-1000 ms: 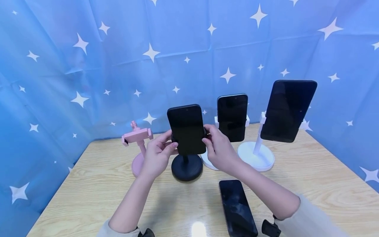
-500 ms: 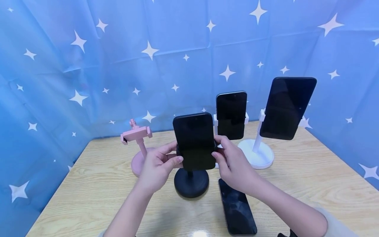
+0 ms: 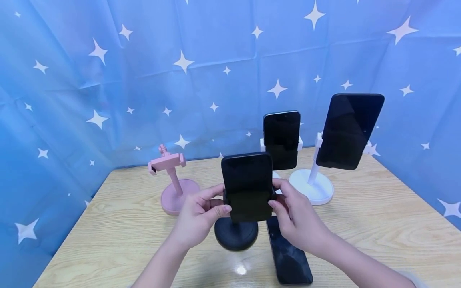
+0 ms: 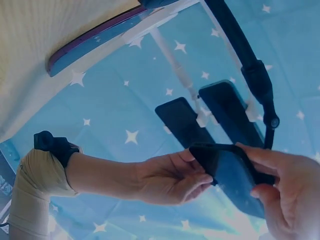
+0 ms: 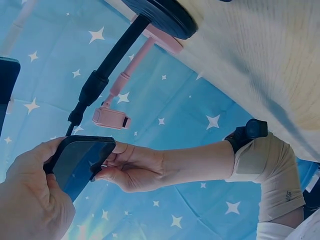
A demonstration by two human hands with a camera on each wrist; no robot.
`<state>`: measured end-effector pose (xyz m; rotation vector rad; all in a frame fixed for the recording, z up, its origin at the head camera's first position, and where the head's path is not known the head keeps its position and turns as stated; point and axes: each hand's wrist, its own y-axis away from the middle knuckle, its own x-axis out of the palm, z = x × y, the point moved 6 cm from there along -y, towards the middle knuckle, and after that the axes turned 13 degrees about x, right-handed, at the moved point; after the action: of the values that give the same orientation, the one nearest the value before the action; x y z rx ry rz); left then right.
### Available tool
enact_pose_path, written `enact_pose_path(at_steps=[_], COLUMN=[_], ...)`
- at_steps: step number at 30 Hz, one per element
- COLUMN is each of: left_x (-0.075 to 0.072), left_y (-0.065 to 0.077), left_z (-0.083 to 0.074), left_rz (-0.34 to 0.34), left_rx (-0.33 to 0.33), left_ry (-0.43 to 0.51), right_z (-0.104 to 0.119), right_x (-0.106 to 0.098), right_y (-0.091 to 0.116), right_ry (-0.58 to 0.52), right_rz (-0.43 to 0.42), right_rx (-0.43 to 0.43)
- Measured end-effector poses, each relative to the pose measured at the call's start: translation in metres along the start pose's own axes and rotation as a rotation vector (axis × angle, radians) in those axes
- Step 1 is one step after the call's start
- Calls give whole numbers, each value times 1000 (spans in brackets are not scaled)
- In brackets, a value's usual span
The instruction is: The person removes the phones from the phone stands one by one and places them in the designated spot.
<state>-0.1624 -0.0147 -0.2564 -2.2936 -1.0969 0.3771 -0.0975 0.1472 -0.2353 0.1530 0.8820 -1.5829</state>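
Note:
A black phone [image 3: 248, 184] sits upright in the clamp of a black phone stand [image 3: 235, 236], its dark screen facing me. My left hand [image 3: 196, 216] grips the phone and clamp at the left edge, thumb on the front. On the opposite edge, my right hand [image 3: 299, 218] does the same with thumb and fingers. The clamp is mostly hidden behind the phone. In the right wrist view, the stand's black pole [image 5: 102, 70] runs between its round base and the held phone [image 5: 82, 165].
An unloaded pink phone stand [image 3: 176, 196] is at the left. Behind, two white stands hold phones, one upright [image 3: 282, 140] and one tilted [image 3: 351, 132]. Another phone [image 3: 289, 256] lies flat on the wooden table [image 3: 90, 240] by my right forearm. A starry blue curtain [image 3: 144, 80] hangs behind.
Both hands have moved the phone and its black stand toward me and to the right. The base has slid nearer over the table. The grips are kept; the other stands stay put.

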Motion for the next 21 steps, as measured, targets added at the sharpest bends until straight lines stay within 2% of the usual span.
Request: enact_pose_path(at_steps=[13, 21], left_x=[5, 4], left_y=[5, 5], left_z=[3, 2], left_rz=[37, 61], left_rx=[-19, 15], left_ry=[-10, -14], right_z=[-6, -10], right_x=[0, -1], right_y=[8, 10], right_ry=[-76, -109], right_rz=[-9, 29], right_rx=[-17, -19])
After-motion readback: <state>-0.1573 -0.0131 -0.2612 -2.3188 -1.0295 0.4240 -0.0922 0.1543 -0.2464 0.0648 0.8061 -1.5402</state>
